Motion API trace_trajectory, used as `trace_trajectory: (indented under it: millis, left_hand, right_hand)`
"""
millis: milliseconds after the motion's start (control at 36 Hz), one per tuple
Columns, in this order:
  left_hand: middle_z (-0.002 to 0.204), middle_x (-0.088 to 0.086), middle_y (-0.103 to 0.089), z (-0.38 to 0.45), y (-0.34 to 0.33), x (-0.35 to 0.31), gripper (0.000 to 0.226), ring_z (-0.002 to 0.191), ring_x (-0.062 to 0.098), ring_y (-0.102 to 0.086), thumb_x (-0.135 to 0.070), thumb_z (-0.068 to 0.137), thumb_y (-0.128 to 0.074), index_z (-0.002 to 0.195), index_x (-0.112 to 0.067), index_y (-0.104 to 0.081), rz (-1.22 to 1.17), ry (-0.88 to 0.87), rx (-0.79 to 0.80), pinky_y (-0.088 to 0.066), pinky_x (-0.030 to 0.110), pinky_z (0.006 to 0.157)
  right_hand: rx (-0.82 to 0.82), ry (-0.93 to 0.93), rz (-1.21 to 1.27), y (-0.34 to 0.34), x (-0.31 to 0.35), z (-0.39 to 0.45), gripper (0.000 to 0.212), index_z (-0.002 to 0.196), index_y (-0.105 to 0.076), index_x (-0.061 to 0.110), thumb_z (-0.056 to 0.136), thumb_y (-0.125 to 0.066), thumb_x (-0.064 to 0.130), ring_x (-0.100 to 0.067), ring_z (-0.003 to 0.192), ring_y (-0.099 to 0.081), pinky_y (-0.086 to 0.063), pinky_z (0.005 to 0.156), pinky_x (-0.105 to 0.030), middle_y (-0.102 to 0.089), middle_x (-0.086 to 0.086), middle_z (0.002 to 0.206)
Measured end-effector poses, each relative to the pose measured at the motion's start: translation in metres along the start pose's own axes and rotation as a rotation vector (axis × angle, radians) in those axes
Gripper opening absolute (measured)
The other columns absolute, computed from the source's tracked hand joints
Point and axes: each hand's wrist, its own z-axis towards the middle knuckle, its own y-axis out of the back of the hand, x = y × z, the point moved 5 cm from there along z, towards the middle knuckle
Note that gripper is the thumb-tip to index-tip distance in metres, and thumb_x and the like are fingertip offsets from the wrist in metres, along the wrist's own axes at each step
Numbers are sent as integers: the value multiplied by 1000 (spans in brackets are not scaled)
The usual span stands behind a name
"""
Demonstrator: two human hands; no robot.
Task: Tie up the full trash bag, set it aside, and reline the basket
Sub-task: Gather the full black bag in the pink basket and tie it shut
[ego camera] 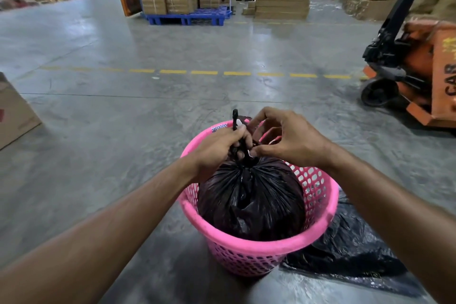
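A full black trash bag (pixel 251 195) bulges out of a pink perforated basket (pixel 261 244) on the concrete floor in front of me. Its mouth is gathered into a twisted neck above the basket. My left hand (pixel 217 148) is closed around that neck, with a thin black end sticking up past my fingers. My right hand (pixel 288 140) pinches the plastic at the neck between thumb and fingertips. A flat black bag (pixel 350 256) lies on the floor just right of the basket, partly under it.
An orange pallet jack (pixel 419 74) stands at the right. A cardboard box (pixel 14 111) sits at the left edge. A dashed yellow line (pixel 204 72) crosses the floor ahead. Stacked cartons on a blue pallet (pixel 187 17) stand far back.
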Motion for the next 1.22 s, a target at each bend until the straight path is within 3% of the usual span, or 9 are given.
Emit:
trace_trajectory:
  millis: [139,278,389,528,694,833,917,1056,1222]
  left_hand:
    - [74,3,-53,-6,4,1,42,62,16,-62,-39,108,-30,84,-16,-56,23,97,38,-44,19,59]
    - [93,14,-74,-11,11,7,41,72,21,-68,-45,106,-31,88,-19,-57,-134,255,1,-47,29,72]
    - [72,3,-69,-11,9,12,39,69,14,-63,-42,106,-33,88,-19,-59,-343,390,-84,-45,29,74]
    - [71,3,-70,-14,2,15,40,62,10,-58,-41,106,-32,85,-18,-57,-382,452,-130,-44,26,65]
    - [63,7,-67,-3,0,-8,52,50,14,-61,-38,109,-26,75,-11,-53,49,145,-94,-50,26,58]
    - [70,2,-67,-15,-5,-25,45,64,16,-68,-38,106,-33,72,-17,-53,735,-179,-3,-55,38,73]
    - [74,-3,-57,-22,-16,-36,31,74,23,-60,-33,103,-38,77,-21,-50,1098,-511,-5,-47,45,72]
    - [105,4,-61,-26,-18,-35,21,99,27,-58,-27,96,-48,99,-16,-66,1248,-697,-4,-46,43,85]
    - [126,17,-53,-34,-21,-25,23,113,33,-56,-13,90,-49,100,-2,-66,1116,-681,117,-46,46,96]
  right_hand:
    - [-129,25,-185,8,1,-3,16,70,-73,21,70,-75,6,-3,62,-69,-47,58,-12,-73,14,67]
    - [-137,-62,-100,11,-6,-7,11,71,-73,21,67,-74,11,-9,57,-65,-54,61,-28,-73,-1,66]
    - [-20,-175,193,-18,-11,-17,9,74,-77,11,69,-79,3,-12,64,-67,-56,71,-36,-76,-10,71]
    - [-76,-198,9,-44,-26,-29,17,64,-78,20,67,-81,3,6,66,-68,-55,73,-22,-77,12,68]
    - [-112,-182,-2,-29,-21,-21,9,68,-70,15,65,-74,22,-9,61,-67,-59,70,-40,-75,1,67]
    - [-127,-84,0,-15,-8,-24,17,97,-63,21,84,-68,12,-5,52,-54,-43,56,-21,-67,6,70]
    - [-63,6,-11,-17,-1,-23,37,122,-60,26,88,-63,11,-10,73,-70,-54,73,-23,-74,11,109]
    - [26,132,-13,-21,11,-23,70,142,-52,22,78,-57,-5,5,105,-66,-50,97,-23,-67,9,131]
    - [-67,147,-47,-14,11,-18,64,137,-62,22,78,-58,-4,-2,68,-64,-49,74,-14,-70,17,110]
